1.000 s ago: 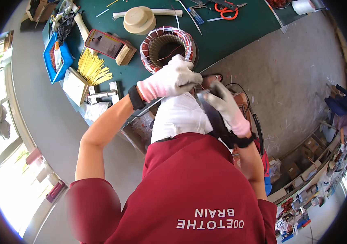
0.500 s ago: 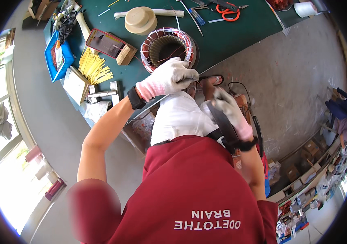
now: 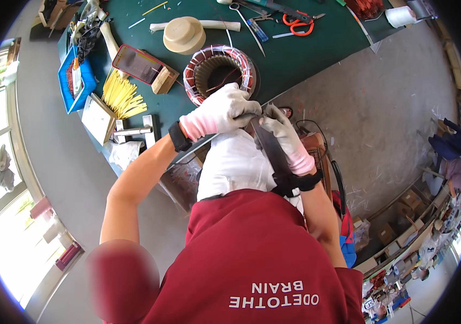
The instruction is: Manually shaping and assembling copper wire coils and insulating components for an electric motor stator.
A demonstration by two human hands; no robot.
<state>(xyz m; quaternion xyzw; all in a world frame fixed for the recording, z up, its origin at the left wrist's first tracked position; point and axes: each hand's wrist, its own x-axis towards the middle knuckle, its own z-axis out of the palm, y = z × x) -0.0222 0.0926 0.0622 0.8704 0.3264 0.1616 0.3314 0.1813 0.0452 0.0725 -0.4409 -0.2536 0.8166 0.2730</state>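
A motor stator (image 3: 189,81), its copper windings bound with white lacing, sits at the bench's near edge. Reddish copper wire (image 3: 221,83) runs inside its bore toward my left hand (image 3: 224,110). That hand, in a white and pink work glove, is closed just in front of the stator, its fingertips pinching the wire; the grip itself is partly hidden. My right hand (image 3: 285,137), gloved alike, grips a long dark flat strip-like tool (image 3: 274,154). The tool's upper end meets the left fingertips, and its lower end reaches my right wrist. Its exact kind is unclear.
On the green bench (image 3: 295,59) lie a phone (image 3: 136,63) against a wooden block (image 3: 164,80), yellow strips (image 3: 119,96), a blue tray (image 3: 63,81), cream round formers (image 3: 184,35) and orange-handled scissors (image 3: 302,26). White thread (image 3: 401,17) stands far right.
My right hand has swung left and up with the dark tool, bringing it to the left fingertips. The left hand stays pinched near the stator; the whole view has shifted slightly.
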